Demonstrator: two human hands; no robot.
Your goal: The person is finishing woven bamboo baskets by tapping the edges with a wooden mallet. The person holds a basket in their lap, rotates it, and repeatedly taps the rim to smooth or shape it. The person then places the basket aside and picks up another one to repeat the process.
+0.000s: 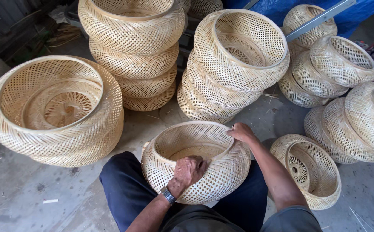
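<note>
Basket (195,161) in lap looks fully woven; left hand (190,169) grips near rim, right hand (241,132) presses far rim (finished stacks (137,51) around).

The person wears dark navy trousers (122,189) and a grey short-sleeved top (294,220), leaving both forearms bare. A wristwatch (168,195) with a metal band and dark face sits on the left wrist.

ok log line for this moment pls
left hand: on basket rim | right hand: on far rim | woven basket: in lap | basket stacks: behind
</note>
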